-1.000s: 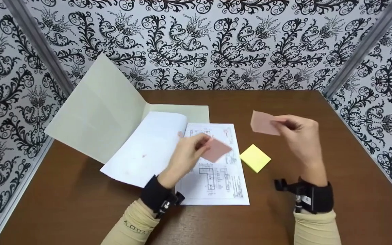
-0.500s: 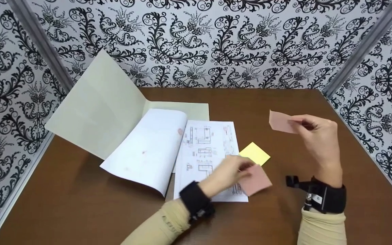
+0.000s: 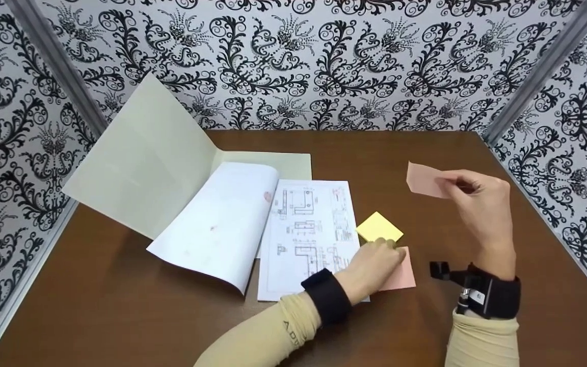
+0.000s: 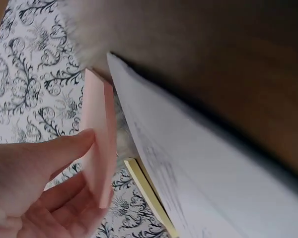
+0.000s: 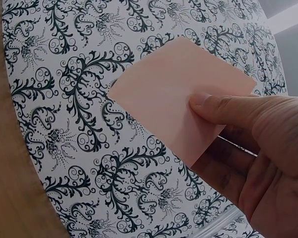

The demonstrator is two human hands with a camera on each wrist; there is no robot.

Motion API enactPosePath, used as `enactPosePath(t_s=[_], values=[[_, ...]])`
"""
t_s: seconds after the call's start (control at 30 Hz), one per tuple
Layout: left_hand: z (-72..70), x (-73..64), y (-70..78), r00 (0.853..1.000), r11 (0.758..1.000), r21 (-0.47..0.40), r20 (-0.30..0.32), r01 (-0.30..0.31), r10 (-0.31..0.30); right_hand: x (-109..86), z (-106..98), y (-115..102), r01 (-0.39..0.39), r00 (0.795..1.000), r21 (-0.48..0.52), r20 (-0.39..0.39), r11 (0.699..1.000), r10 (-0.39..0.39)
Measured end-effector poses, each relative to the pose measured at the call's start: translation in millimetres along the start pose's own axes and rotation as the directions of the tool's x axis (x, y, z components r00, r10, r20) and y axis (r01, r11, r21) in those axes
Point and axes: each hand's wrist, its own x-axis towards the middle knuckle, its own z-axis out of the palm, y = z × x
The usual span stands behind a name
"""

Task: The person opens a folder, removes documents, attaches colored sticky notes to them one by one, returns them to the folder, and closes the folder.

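My left hand (image 3: pixel 376 262) grips a pink sticky note pad (image 4: pixel 100 134) low over the table, just in front of a yellow sticky note pad (image 3: pixel 379 227). In the left wrist view the thumb presses one face of the pink pad and the fingers lie behind it. Raised at the right, my right hand (image 3: pixel 484 214) pinches a single pink sticky note (image 5: pixel 164 89) between thumb and fingers. Beside the left hand lies a printed sheet with technical drawings (image 3: pixel 319 209), its lower right part covered by that hand.
An open pale folder (image 3: pixel 140 163) stands at the left, its cover raised. A turned-over white sheet (image 3: pixel 217 224) curves up from it. The brown table (image 3: pixel 120 316) meets patterned walls (image 3: pixel 293 61) at the back and sides.
My left hand has moved right and toward me with the pink pad, from over the drawings to beside the yellow pad. The right hand has shifted right, still holding its pink note.
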Motion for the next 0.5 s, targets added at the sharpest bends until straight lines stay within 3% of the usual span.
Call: enactPosePath(t_s=[0.13, 0.27, 0.5], values=[[-4.2, -8.3, 3.1, 0.994, 0.998, 0.053, 0.102, -0.040, 0.035, -0.1, 1.5, -0.2, -0.009, 1.000, 0.003, 0.003, 1.000, 0.009], [-9.4, -16.1, 0.8, 0.975, 0.998, 0.033, 0.215, -0.058, 0.049, 1.0, 2.8, 2.7, -0.016, 1.000, -0.003, 0.012, 1.000, 0.016], [-8.0, -17.9, -12.5, 0.961, 0.996, -0.002, 0.264, -0.089, 0.086, 3.3, 6.1, 20.3, -0.031, 1.000, -0.036, 0.005, 0.999, 0.031]])
